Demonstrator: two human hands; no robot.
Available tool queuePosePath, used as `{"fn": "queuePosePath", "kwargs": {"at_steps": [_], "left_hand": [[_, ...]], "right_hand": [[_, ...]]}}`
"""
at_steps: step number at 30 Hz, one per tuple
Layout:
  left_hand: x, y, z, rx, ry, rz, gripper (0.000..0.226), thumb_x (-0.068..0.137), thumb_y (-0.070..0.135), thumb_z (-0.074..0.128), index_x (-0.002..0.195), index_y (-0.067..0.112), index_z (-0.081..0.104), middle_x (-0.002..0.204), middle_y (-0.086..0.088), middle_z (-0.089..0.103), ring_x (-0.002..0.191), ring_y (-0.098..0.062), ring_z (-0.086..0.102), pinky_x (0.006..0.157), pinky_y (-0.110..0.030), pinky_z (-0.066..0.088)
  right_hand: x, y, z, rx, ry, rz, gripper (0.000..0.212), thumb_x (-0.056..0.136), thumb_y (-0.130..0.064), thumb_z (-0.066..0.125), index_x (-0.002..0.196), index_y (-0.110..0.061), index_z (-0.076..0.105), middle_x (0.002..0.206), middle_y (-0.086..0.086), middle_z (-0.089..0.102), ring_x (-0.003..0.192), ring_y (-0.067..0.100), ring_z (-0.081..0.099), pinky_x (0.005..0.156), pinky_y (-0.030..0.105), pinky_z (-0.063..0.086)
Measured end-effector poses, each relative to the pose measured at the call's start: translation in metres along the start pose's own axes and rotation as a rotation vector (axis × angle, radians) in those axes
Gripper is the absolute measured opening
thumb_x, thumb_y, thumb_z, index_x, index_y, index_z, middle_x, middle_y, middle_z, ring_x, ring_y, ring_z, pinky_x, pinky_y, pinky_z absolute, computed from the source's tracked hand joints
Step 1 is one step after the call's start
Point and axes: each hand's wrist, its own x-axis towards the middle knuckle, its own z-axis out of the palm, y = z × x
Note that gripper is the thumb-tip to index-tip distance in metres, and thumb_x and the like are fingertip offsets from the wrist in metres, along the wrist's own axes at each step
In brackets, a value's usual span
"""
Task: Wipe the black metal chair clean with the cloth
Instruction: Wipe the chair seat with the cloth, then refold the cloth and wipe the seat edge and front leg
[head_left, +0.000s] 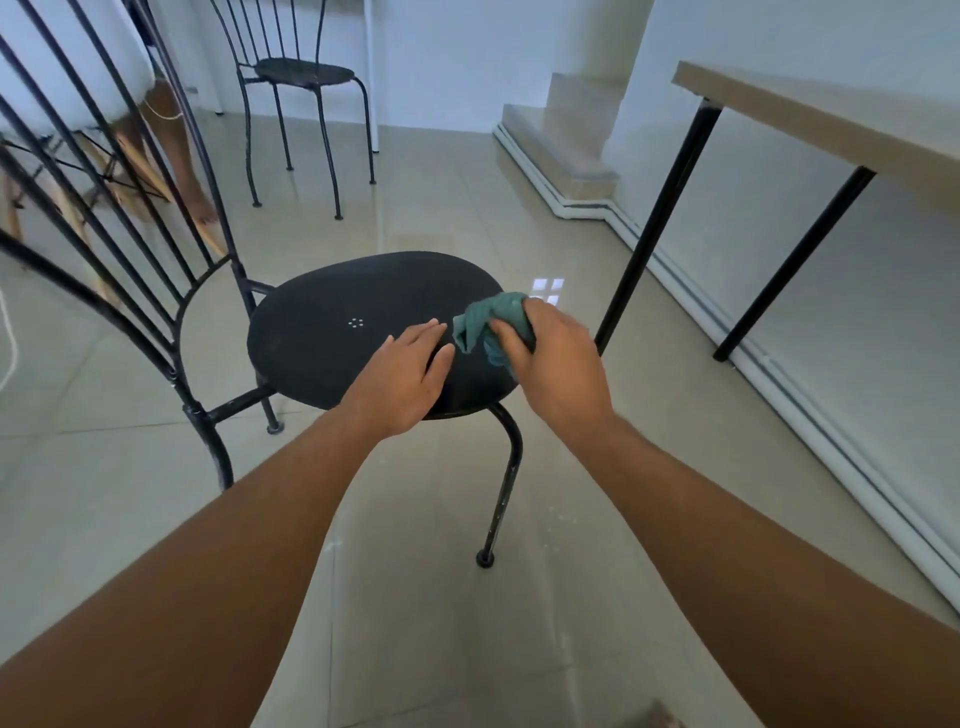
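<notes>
- Where the left edge cut the frame, the backrest bars (104, 182) of the black metal chair (332, 332) ran out of view at top and side. The chair stood on the tiled floor (415, 208), centre-left.
- Behind those bars, a white seat on wooden legs (52, 78) and a person's bare foot (203, 210) showed only in slivers; blurred, hard to read.
- Second black chair (304, 73) stood farther back, the top of its back cropped off.
- The task chair's round seat had a small cluster of pale dots near the middle. Its near rim was hidden under the hands. One front leg was in plain view; the rear legs were partly covered by the seat.
- Left hand (408, 376) lay flat on the near part of the seat, fingers straight and close together, holding nothing.
- Teal cloth (488, 322) was bunched at the seat's right edge. Could not tell how firmly it pressed on the surface.
- Right hand (556, 358) had fingers curled round the cloth, covering much of it.
- Pale steps (561, 135) rose along the far wall.
- Table (810, 114) on the right had two black legs visible; its top was cut by the frame edge.
</notes>
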Motion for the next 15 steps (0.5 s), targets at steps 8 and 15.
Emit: {"fn": "queuePosePath", "kwargs": {"at_steps": [8, 15], "left_hand": [[-0.015, -0.015, -0.027, 0.141, 0.183, 0.035, 0.061, 0.098, 0.045, 0.071, 0.149, 0.036, 0.04, 0.145, 0.006, 0.044, 0.122, -0.021, 0.059, 0.088, -0.052, 0.061], [-0.016, -0.018, -0.029, 0.259, 0.315, 0.228, 0.045, 0.096, 0.031, 0.075, 0.138, 0.024, 0.06, 0.147, -0.005, 0.045, 0.12, -0.022, 0.057, 0.076, -0.043, 0.062]], "right_hand": [[0.038, -0.006, 0.023, -0.111, -0.47, -0.01, 0.027, 0.103, -0.042, 0.067, 0.127, -0.032, 0.059, 0.108, -0.006, 0.069, 0.102, 0.022, 0.064, 0.095, 0.051, 0.055], [0.037, 0.001, 0.025, 0.188, -0.469, 0.035, 0.028, 0.105, -0.032, 0.069, 0.124, -0.025, 0.05, 0.102, -0.002, 0.073, 0.094, 0.017, 0.072, 0.089, 0.041, 0.059]]}}
